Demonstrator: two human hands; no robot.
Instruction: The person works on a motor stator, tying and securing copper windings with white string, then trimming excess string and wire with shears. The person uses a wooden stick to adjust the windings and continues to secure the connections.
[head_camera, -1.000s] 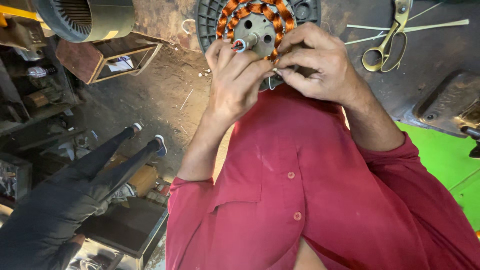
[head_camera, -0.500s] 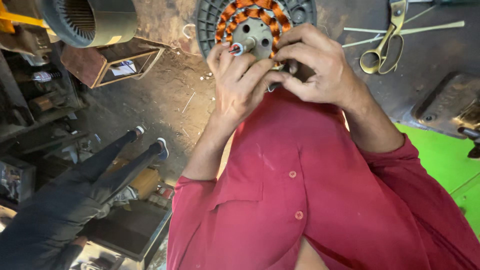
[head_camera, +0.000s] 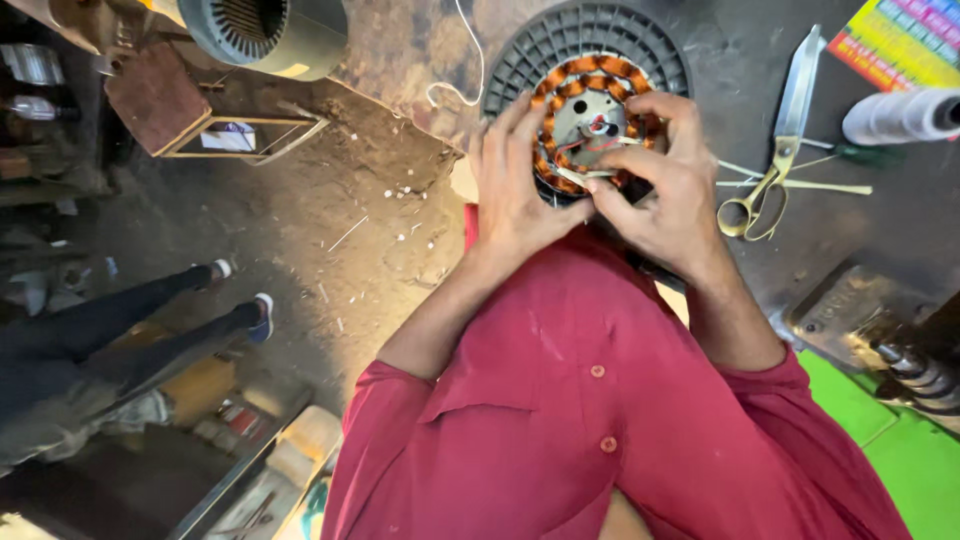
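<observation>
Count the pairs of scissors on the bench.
1. The scissors lie on the dark bench, right of the right hand and the copper-wound motor. Others may be hidden.

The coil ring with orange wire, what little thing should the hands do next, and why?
Probably tuck the loose pale strip down into the coils. The right hand pinches by it and the left hand steadies the ring, but the strip lies across the windings, not seated.

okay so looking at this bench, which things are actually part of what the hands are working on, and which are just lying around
In hand:
left hand and right hand, both on the copper-wound stator
the ribbed round housing under it

Lying about:
scissors
spool of white thread
thin sticks
grey motor casing
wooden frame
another person's legs on the floor
</observation>
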